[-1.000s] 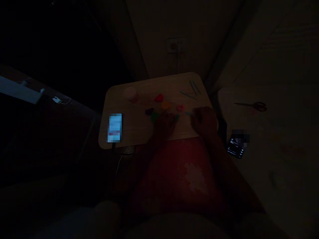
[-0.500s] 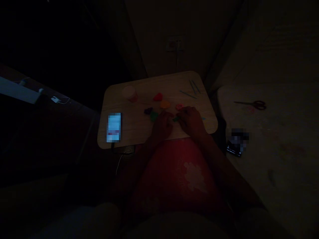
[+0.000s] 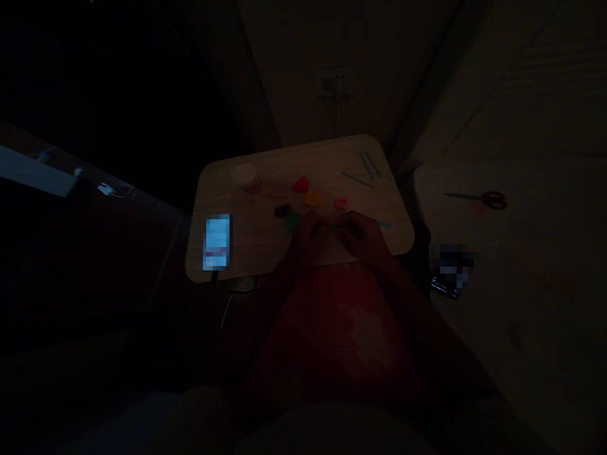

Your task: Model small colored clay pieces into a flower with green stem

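In dim light, both hands meet over the near side of a small wooden table. My left hand [image 3: 309, 240] is closed, its fingertips at a small green piece of modelling clay [image 3: 334, 226]. From the other side, the closed fingers of my right hand [image 3: 365, 235] pinch the same piece. A bigger green lump [image 3: 293, 221] lies against the left hand, with a dark lump [image 3: 282, 210] beside it. Farther back are a red lump [image 3: 300, 184] and an orange lump [image 3: 313, 199]. A pink ring-like piece [image 3: 341, 203] lies just beyond the right hand.
On the table [image 3: 265, 249] stand a lidded tub [image 3: 246, 178] and a lit phone [image 3: 217, 242] with a cable. Several thin sticks [image 3: 365, 169] lie at the far right; a bluish strip [image 3: 385, 224] is beside my right hand. Scissors [image 3: 478, 198] rest on the pale surface at right.
My right hand has drawn back slightly towards me, uncovering the pink piece. The fingers of both hands have come closer together around the small green piece.
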### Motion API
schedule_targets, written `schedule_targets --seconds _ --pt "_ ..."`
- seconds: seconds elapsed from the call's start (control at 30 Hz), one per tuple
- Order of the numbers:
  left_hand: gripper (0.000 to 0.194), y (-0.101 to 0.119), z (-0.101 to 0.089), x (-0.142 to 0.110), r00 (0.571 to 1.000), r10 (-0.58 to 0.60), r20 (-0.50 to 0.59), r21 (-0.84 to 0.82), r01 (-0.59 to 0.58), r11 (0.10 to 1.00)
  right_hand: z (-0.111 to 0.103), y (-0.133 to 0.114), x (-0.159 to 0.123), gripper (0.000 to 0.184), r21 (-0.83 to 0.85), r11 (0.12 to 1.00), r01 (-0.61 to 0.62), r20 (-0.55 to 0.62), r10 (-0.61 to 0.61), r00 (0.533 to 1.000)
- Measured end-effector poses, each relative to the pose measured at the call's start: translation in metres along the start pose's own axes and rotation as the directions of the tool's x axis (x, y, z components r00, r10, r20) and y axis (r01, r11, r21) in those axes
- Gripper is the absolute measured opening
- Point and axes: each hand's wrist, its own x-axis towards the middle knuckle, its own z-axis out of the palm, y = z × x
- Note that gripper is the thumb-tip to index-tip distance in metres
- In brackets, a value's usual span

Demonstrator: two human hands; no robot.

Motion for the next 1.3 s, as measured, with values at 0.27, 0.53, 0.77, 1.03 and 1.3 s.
schedule_targets --seconds 0.27,0.53,0.77,1.03,1.3 --pt "0.019 -0.005 0.002 0.002 1.000 -0.027 -0.013 -0.048 0.027 0.998 0.005 0.011 -0.003 0.020 0.129 0.991 -0.037 -0.019 0.040 0.999" --pt "0.014 -0.012 0.000 0.001 0.998 -0.069 -0.012 -0.098 0.067 0.993 0.005 0.011 -0.003 0.016 0.025 1.000 0.002 -0.163 0.002 0.987" --pt "0.018 -0.015 0.003 -0.002 0.999 -0.032 -0.038 -0.056 0.030 0.998 0.013 0.013 0.000 0.024 -0.278 0.960 0.037 -0.220 -0.101 0.970" --pt "0.036 -0.010 0.008 -0.002 0.994 -0.100 0.040 -0.255 0.107 0.961 0.010 0.004 -0.008 0.030 -0.266 0.959 0.103 -0.278 -0.178 0.944" --pt "0.042 -0.004 0.002 -0.013 0.996 -0.044 0.075 -0.155 0.055 0.986 0.021 0.001 0.002 0.029 -0.121 0.953 0.277 -0.023 -0.282 0.959"
